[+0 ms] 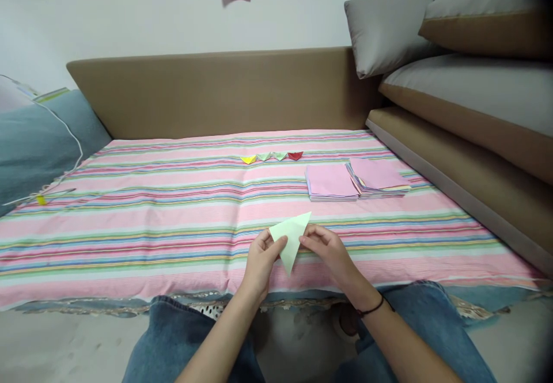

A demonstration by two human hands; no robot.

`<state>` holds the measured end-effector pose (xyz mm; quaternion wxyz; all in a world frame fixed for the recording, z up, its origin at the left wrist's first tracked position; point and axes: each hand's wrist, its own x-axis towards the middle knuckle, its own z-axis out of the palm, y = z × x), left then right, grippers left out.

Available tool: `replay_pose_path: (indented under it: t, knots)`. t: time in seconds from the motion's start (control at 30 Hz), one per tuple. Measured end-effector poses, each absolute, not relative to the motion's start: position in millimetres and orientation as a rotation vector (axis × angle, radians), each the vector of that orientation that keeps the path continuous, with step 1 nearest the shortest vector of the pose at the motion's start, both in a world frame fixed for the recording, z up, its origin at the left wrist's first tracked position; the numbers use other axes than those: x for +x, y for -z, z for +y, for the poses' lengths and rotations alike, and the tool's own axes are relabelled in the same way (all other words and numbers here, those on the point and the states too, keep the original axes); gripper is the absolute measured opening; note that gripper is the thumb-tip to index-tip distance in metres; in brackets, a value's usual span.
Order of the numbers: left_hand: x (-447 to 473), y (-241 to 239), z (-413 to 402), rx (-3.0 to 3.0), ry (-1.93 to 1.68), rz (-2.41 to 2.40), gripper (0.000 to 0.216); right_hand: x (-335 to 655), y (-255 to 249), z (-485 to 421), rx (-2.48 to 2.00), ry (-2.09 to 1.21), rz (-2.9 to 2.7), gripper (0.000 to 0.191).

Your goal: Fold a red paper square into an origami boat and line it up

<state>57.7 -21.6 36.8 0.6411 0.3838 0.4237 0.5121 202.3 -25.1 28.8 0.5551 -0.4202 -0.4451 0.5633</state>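
A pale green sheet of paper (pixel 294 228), folded into a triangle, is held up above the near part of the striped cloth. My left hand (pixel 264 256) pinches it on its left side, thumb on top and fingers behind. On the opposite side, my right hand (pixel 326 249) pinches its right edge between thumb and fingers. One corner of the triangle points up to the right and another points down toward me. The fingers behind the paper are partly hidden.
Small folded paper pieces stand in a row farther back: a yellow one (pixel 248 159), two pale green ones (pixel 280 156) and a red one (pixel 295 155). Two stacks of square paper (pixel 330 181) lie right of them. Grey-brown cushions (pixel 466 89) pile up at right; a white cable (pixel 71 132) runs at left.
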Motion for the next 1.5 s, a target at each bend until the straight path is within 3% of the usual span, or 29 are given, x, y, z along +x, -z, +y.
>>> replay_pose_path:
  t: [0.17,0.37,0.67,1.07,1.4,1.5]
  knots:
    - [55.6,-31.1,-20.3,0.966,-1.268,0.947,0.062,197.7,-25.7,-26.0,-0.936,-1.401,-0.924,0.032]
    - [50.8,-27.5,-19.9,1.347,-1.162,1.113,0.022,197.9,-24.5,-28.3,-0.936,-1.465,-0.902,0.041]
    - [51.1,-26.7,-22.0,1.361,-1.062,1.137,0.024,206.4,-19.7,-23.9,-1.045,-1.245,-0.988,0.021]
    - [49.1,-22.3,-22.0,1.390,-0.903,1.062,0.027,218.5,-25.1,-20.4,-1.130,-1.088,-1.013,0.021]
    - [53.9,-28.9,-25.5,1.244,-0.859,0.941,0.038,218.8,-25.6,-24.5,-1.202,-0.829,-0.988,0.035]
    - [55.7,-37.4,-27.2,1.168,-0.860,0.896,0.039,220.0,-30.6,-25.1,-1.183,-0.835,-0.967,0.029]
